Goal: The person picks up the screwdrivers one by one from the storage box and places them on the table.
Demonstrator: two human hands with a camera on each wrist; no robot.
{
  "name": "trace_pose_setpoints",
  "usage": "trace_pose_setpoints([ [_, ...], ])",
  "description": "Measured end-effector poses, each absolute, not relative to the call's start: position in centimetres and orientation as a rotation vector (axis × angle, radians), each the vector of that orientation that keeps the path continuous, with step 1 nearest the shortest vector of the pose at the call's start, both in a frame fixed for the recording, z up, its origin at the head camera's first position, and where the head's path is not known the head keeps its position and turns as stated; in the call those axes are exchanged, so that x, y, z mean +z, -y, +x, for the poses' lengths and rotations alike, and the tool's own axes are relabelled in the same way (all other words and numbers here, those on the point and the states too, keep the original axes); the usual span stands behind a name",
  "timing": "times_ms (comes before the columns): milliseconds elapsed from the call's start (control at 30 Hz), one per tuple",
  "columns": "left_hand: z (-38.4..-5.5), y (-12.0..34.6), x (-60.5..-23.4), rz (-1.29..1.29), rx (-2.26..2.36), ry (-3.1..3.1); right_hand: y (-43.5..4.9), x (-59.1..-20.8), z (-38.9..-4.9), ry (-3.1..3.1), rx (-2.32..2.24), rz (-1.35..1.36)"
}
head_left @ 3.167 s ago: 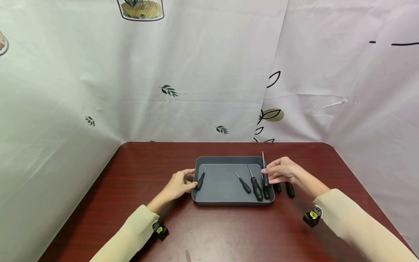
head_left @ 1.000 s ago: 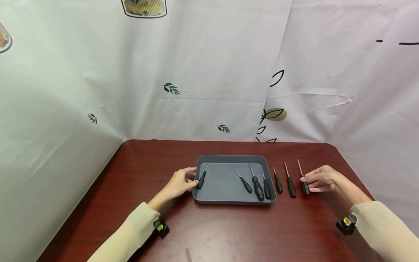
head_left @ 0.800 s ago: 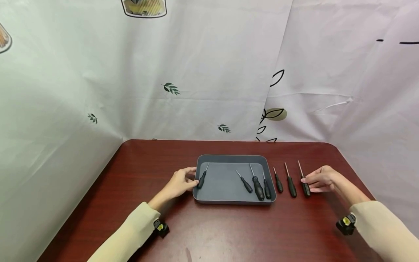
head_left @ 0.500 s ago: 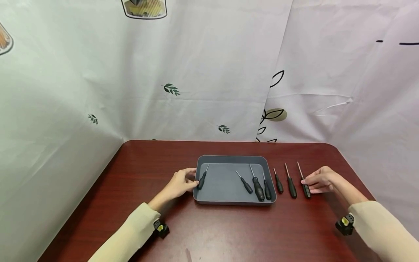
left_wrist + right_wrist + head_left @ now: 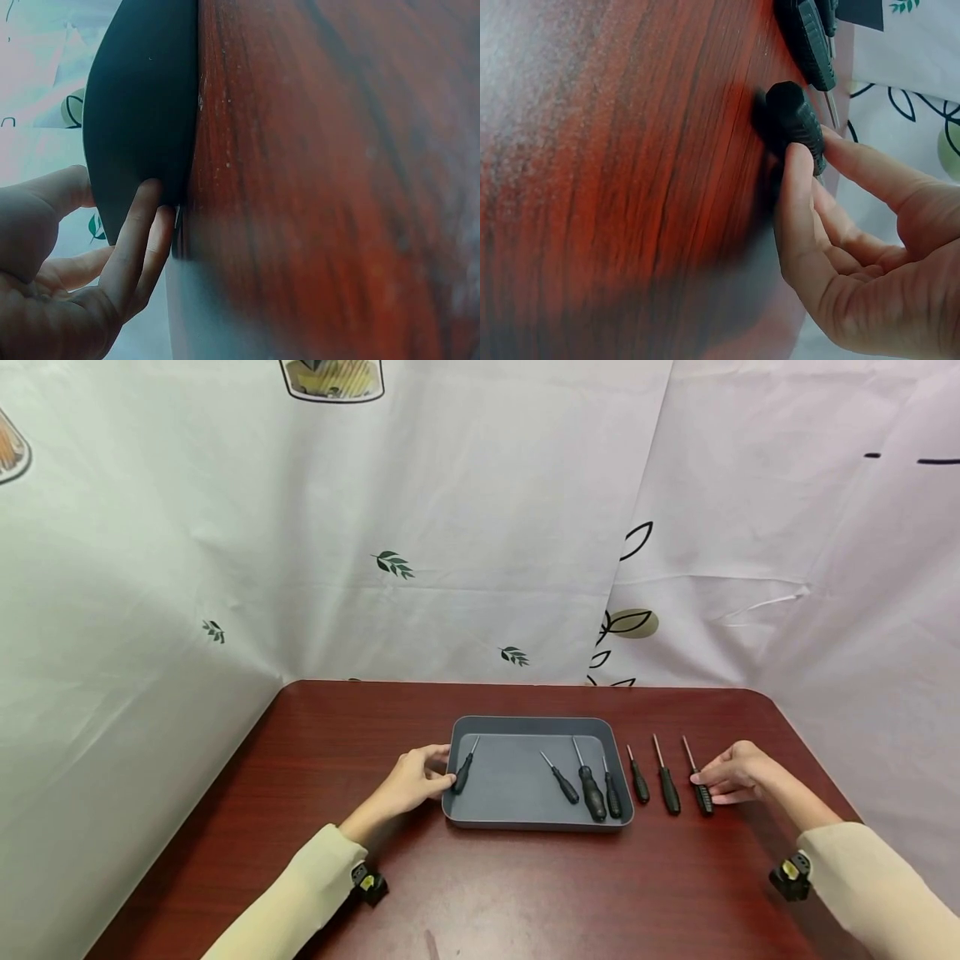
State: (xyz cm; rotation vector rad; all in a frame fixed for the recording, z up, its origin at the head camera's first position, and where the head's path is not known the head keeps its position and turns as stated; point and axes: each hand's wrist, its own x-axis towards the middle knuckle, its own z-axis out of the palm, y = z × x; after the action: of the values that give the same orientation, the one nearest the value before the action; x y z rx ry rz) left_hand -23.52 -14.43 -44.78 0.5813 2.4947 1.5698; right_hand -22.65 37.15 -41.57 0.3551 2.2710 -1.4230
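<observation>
My right hand (image 5: 741, 772) pinches the black handle of a screwdriver (image 5: 702, 797) right of the tray. In the right wrist view that handle (image 5: 795, 124) sits between thumb and fingers, close over the wood. Two more black-handled screwdrivers lie side by side to its left, a medium one (image 5: 668, 789) and a small one (image 5: 637, 781). My left hand (image 5: 408, 783) grips the left wall of the grey tray (image 5: 517, 825), thumb at the rim and fingers against the outside, as the left wrist view shows. A small screwdriver (image 5: 462, 772) lies in the tray beside that thumb.
At the tray's right side lie a small screwdriver (image 5: 564, 783), a thick-handled one (image 5: 592, 792) and a slim one (image 5: 612, 793). The red-brown table (image 5: 480, 893) ends at a white patterned curtain (image 5: 465, 510) behind and at both sides.
My right hand has carried the screwdriver from over the tray's right edge to the right of the two on the table, then lowered it slightly. The left hand has stayed at the tray.
</observation>
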Motion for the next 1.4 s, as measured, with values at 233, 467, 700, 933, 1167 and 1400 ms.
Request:
trace_pose_setpoints([
  [233, -23.8, 14.7, -45.2, 0.576, 1.563, -2.502, -37.0, -41.6, -22.5, -2.313, -1.407, 0.352],
  [467, -23.8, 14.7, -45.1, 0.586, 1.558, -2.505, -37.0, -41.6, -22.5, -2.331, -1.401, 0.324],
  [700, -23.7, 14.6, -45.1, 0.555, 1.54, -2.524, -37.0, -41.7, -22.2, -2.344, -1.41, 0.325],
  [933, -23.7, 14.6, -45.1, 0.567, 1.548, -2.522, -37.1, -41.3, -22.2, -2.323, -1.464, 0.329],
  [1167, -23.7, 14.5, -45.1, 0.557, 1.537, -2.532, -36.9, -40.5, -22.4, -2.381, -1.442, 0.291],
  [1400, -23.6, 14.6, -45.1, 0.564, 1.542, -2.517, -35.9, -39.9, -22.7, -2.374, -1.512, 0.232],
])
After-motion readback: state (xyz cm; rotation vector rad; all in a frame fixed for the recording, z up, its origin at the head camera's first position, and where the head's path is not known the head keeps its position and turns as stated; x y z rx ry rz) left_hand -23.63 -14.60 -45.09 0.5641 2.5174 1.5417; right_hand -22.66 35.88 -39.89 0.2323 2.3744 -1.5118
